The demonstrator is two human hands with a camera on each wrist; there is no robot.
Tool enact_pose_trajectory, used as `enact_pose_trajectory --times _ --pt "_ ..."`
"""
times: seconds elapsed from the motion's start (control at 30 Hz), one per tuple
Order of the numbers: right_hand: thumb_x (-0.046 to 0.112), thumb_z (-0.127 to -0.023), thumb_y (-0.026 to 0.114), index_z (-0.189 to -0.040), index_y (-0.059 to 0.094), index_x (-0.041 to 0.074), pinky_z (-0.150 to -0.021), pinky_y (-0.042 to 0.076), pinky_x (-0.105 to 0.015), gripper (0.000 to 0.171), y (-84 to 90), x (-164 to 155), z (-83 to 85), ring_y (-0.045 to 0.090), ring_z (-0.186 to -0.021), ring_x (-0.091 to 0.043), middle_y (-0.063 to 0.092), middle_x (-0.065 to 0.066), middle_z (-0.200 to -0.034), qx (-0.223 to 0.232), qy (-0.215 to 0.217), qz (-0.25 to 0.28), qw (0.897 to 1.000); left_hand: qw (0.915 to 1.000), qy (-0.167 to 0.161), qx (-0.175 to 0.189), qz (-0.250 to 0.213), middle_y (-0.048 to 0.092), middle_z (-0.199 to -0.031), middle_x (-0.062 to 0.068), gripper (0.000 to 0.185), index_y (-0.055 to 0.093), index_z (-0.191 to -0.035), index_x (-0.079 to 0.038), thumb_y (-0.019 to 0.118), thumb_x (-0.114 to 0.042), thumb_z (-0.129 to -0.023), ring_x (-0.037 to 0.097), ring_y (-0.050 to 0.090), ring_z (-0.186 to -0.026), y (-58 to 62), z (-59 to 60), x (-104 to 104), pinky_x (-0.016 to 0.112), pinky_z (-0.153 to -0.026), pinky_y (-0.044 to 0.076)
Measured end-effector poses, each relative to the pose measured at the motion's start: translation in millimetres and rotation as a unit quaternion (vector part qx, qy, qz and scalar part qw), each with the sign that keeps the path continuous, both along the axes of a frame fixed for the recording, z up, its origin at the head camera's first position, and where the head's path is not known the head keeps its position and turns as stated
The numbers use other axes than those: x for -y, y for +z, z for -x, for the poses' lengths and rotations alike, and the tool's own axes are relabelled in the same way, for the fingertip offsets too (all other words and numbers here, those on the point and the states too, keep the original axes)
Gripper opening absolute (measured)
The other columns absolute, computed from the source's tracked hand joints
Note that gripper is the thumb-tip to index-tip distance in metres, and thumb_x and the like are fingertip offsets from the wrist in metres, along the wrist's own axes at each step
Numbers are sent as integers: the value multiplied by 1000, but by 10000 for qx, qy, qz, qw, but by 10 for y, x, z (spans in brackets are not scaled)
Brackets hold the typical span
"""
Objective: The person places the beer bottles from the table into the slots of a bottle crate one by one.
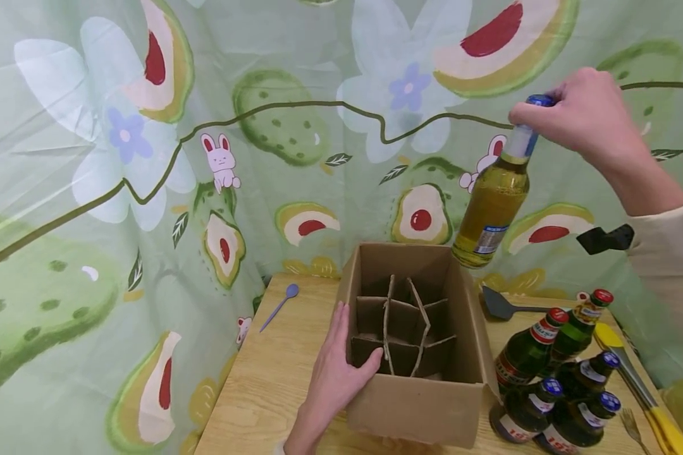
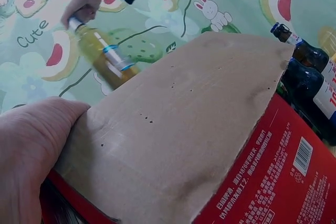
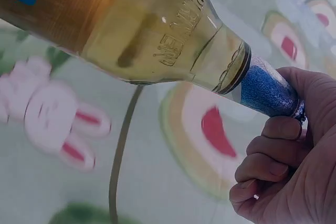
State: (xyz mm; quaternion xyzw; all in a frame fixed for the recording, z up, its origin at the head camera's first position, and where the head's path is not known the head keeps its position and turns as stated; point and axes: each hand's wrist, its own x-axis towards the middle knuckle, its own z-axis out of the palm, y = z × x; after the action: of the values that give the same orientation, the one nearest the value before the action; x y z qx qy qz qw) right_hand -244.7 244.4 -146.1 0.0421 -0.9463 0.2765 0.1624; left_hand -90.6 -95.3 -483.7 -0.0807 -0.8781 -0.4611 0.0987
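Note:
My right hand (image 1: 589, 117) grips a clear beer bottle (image 1: 492, 212) by its blue-foiled neck, near the cap. Tilted, with yellow liquid inside, the bottle hangs above the back right rim of an open cardboard box (image 1: 415, 404). Cardboard dividers (image 1: 404, 309) split the box into several compartments. At the box's front left corner is my left hand (image 1: 338, 373), fingers along the left wall and thumb over the front rim. The left wrist view shows the box's brown flap (image 2: 173, 114) and its red printed side (image 2: 278, 166).
Right of the box stand several dark bottles (image 1: 580, 420), two with red caps. A dark spatula (image 1: 501, 306), yellow-handled tongs (image 1: 632, 366) and a fork (image 1: 632, 426) lie on that side. A blue spoon (image 1: 281, 303) lies on the wooden table (image 1: 250, 392) at left. A patterned cloth hangs behind.

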Motion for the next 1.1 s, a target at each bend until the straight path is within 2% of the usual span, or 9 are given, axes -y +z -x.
enact_pose_trajectory --times 0.17,0.37,0.47,0.63,0.83,1.1 --pt "45 -93 67 -52 43 10 -46 25 -34 59 -133 287 136 29 -45 -14 34 5 -48 62 530 137 9985 9999 -25 -26 126 15 -175 -2 99 22 -168 -17 72 -56 -92 28 29 -156 -31 20 14 59 -116 38" --pt "38 -92 62 -55 38 12 -45 25 -30 51 -381 638 244 25 -45 -12 26 6 -51 229 809 15 9965 9997 -90 119 204 11 -174 -8 100 19 -169 -21 70 -60 -92 23 25 -157 -33 17 18 56 -119 36" --pt "38 -93 58 -57 39 11 -44 27 -31 49 -498 789 290 29 -43 -15 28 4 -51 296 916 10 9954 9996 -118 90 242 11 -174 -6 100 18 -169 -21 68 -62 -93 25 25 -157 -29 33 19 57 -118 36" --pt "41 -95 58 -55 43 9 -44 24 -31 53 -730 974 387 28 -44 -17 30 2 -52 187 939 19 9954 9995 -147 63 256 13 -175 0 100 18 -169 -19 67 -63 -93 26 25 -157 -27 52 21 58 -118 37" --pt "40 -95 60 -57 44 9 -45 26 -30 51 -1067 1175 499 33 -44 -18 34 1 -52 127 912 139 9957 9996 -54 -103 265 18 -174 4 99 22 -168 -18 70 -59 -93 26 27 -157 -21 52 29 57 -118 37" --pt "35 -93 57 -55 42 10 -40 25 -29 47 -1459 1375 549 36 -40 -18 36 1 -49 -123 918 401 9949 9997 19 -70 223 15 -175 -2 99 20 -169 -20 70 -60 -93 26 28 -156 -22 22 63 56 -118 37"
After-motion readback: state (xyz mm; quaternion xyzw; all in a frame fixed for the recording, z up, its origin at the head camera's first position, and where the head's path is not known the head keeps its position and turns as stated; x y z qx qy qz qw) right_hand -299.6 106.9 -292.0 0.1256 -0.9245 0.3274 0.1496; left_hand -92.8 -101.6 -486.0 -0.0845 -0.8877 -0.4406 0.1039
